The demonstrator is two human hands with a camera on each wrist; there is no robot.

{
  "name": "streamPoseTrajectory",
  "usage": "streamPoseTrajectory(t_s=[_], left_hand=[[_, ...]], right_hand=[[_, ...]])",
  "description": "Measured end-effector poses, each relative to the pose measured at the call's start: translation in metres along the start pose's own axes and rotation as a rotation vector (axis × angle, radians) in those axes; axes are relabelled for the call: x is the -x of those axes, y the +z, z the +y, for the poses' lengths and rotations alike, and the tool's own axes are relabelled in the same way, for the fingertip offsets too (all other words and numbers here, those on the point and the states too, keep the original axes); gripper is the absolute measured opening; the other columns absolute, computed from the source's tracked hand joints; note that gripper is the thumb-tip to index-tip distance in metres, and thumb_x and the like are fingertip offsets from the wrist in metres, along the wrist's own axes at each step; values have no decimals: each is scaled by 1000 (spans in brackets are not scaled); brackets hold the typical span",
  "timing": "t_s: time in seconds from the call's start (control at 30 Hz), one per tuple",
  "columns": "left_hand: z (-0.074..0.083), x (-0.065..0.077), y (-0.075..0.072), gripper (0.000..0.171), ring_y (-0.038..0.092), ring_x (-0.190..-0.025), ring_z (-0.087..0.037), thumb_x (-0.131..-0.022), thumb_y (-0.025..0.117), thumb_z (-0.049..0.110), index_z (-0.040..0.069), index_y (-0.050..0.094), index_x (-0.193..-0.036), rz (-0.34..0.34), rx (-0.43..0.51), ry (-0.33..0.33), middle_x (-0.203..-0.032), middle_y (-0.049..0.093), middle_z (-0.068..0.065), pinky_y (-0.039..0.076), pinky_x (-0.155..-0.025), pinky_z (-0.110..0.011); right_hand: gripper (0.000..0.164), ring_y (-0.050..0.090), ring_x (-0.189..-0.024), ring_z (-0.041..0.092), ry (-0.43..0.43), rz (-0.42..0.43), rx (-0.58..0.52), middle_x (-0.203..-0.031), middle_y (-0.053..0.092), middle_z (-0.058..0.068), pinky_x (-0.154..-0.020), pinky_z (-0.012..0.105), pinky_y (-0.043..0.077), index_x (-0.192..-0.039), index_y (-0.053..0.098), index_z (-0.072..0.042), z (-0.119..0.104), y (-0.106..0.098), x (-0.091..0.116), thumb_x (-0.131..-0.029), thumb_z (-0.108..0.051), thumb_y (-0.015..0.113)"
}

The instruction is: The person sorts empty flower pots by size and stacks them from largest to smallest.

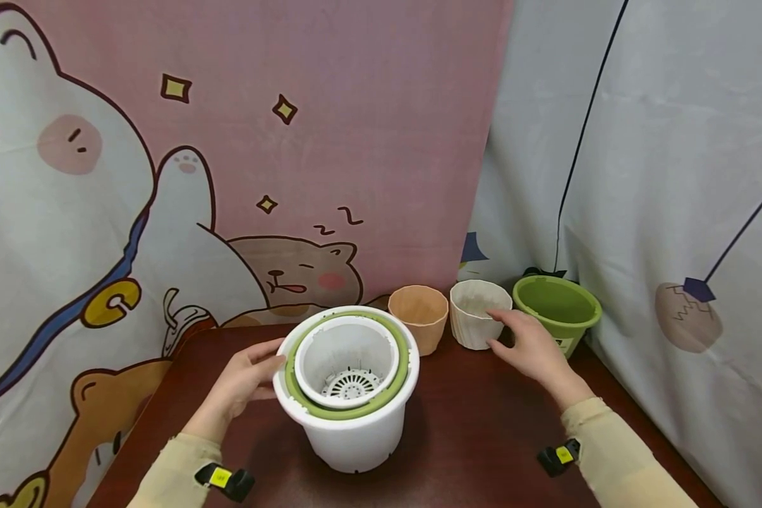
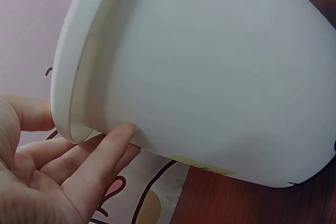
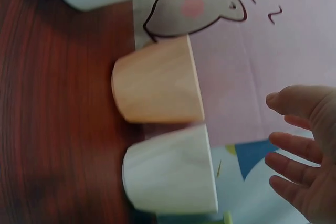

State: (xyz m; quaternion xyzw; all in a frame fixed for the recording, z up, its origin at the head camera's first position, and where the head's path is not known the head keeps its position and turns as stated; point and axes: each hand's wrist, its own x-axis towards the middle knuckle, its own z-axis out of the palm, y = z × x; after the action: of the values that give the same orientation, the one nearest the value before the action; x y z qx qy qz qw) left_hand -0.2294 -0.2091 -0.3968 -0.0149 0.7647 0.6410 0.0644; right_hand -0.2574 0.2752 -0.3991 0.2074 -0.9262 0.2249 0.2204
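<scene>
My left hand (image 1: pixel 244 379) grips the rim of a large white flowerpot (image 1: pixel 355 444), and in the left wrist view its fingertips (image 2: pixel 124 130) press the outer wall under the rim. Nested inside are a green pot (image 1: pixel 298 398), of which mainly the rim shows, and a smaller white pot (image 1: pixel 346 346) with a slotted bottom. My right hand (image 1: pixel 533 346) is held with fingers apart, empty, and overlaps the edge of a small white faceted pot (image 1: pixel 470 326) in the head view. From the right wrist, the hand (image 3: pixel 304 150) appears beyond that pot's rim, apart from it.
A peach faceted pot (image 1: pixel 419 326) stands just left of the small white one. To the right is a green pot (image 1: pixel 559 307) near the curtain. Behind the dark wooden table (image 1: pixel 470 430) hangs a pink cartoon cloth (image 1: pixel 368 141), with a pale curtain (image 1: pixel 660 176) along the right side.
</scene>
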Motion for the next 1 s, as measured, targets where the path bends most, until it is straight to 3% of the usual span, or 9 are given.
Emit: streamPoseTrajectory(t_s=[0.27,0.57,1.0], left_hand=[[0,1,0,53,69,-89,-25,-96,65,20,0,49,-143,2,-8,1,-125,61,-20,60,-72,-45],[0,1,0,54,69,-88,-24,-96,65,21,0,49,-143,6,-8,3,-122,63,-19,60,-72,-44],[0,0,0,53,69,-88,-25,-96,66,21,1,50,-143,6,-2,-2,-123,63,-19,60,-72,-45]], right_hand=[[53,49,-118,48,75,2,72,-127,58,27,-100,62,38,-130,58,2,24,-9,8,-82,-11,77],[55,50,-114,49,74,65,155,-127,57,27,-96,62,39,-128,59,2,48,-14,12,-79,-12,78],[66,46,-115,52,140,53,243,-131,54,29,-91,70,38,-136,52,0,84,-16,16,-77,-14,79]])
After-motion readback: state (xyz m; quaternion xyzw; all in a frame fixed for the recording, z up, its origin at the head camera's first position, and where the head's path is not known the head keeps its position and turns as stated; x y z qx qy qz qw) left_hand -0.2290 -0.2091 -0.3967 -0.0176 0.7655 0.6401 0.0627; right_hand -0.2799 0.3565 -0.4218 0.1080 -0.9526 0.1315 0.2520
